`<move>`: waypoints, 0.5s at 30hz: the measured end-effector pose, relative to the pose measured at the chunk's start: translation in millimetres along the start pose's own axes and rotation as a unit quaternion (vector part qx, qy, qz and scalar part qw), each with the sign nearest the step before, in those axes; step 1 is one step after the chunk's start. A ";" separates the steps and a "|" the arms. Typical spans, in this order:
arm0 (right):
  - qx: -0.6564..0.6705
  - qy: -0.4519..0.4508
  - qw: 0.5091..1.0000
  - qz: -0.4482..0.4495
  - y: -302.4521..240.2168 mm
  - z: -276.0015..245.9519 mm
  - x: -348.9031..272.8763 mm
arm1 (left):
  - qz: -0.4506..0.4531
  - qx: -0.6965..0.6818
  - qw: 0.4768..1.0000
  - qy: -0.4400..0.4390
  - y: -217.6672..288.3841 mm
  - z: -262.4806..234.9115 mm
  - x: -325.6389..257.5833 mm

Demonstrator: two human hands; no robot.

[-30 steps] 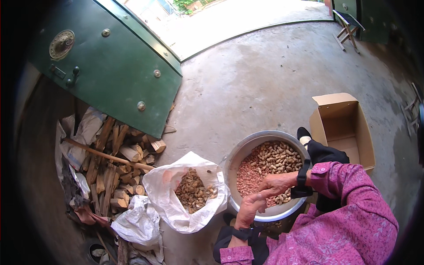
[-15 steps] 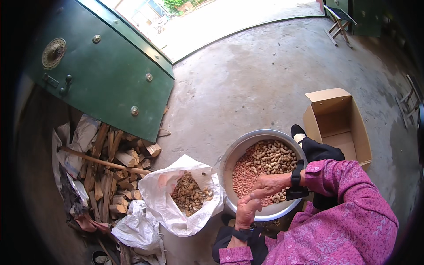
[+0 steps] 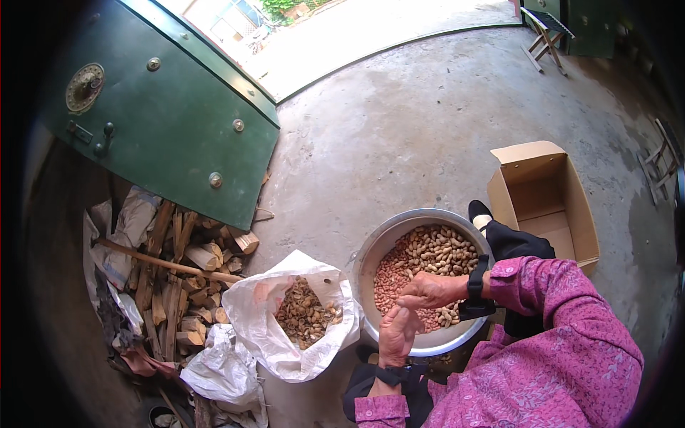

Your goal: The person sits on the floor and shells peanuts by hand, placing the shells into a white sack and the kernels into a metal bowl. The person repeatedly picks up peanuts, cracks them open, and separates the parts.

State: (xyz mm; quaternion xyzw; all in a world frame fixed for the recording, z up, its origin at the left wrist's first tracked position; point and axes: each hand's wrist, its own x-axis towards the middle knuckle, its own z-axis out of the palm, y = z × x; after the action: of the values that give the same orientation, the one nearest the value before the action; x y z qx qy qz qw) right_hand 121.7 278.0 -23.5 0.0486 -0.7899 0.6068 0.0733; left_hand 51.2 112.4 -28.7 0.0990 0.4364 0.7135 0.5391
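Note:
A wide metal basin holds shelled pink peanuts on its left side and unshelled peanuts heaped on its right. Over the basin's near part my right hand reaches in from the right, its fingers closed and pointing left. Just below it, by the near left rim, my left hand is raised with the fingers curled together. The two hands meet at the fingertips. Whatever lies between the fingers is too small or hidden to make out. Both wrists wear black straps.
Left of the basin, a white woven sack stands open with peanut shells inside. Beyond it lie split firewood and a green door. An open cardboard box is at the right, near my foot. Folding stools stand farther off.
My hands have shifted slightly: the right hand's fingers have drawn in, and the left hand's fingers now curl upward beneath them. The basin and sack look the same.

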 end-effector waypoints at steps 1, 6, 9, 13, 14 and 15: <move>-0.012 0.010 1.000 -0.006 0.1 0.4 0.1 | -0.004 -0.009 1.000 0.003 -0.3 0.5 0.7; -0.026 0.080 0.996 -0.003 -2.1 3.8 -1.5 | -0.007 -0.047 0.999 -0.009 -0.1 -7.9 3.1; 0.007 0.091 0.996 0.025 -1.8 0.2 -0.7 | -0.003 -0.021 1.000 -0.011 3.9 -6.4 5.9; 0.067 0.092 0.989 0.092 5.1 -5.0 -0.8 | 0.006 -0.042 0.999 0.016 3.1 -16.3 7.9; 0.153 0.080 0.978 0.118 4.7 -4.8 0.3 | 0.009 -0.049 0.999 0.012 2.9 -17.9 6.3; 0.227 0.057 0.958 0.166 4.8 -6.5 -0.2 | 0.015 -0.056 0.998 0.002 3.6 -18.8 6.7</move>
State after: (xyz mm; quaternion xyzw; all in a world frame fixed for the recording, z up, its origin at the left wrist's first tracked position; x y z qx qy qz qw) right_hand 121.5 285.5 -26.4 -0.1022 -0.6227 0.7757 0.0038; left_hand 34.6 108.3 -39.5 0.0737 0.3953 0.7450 0.5323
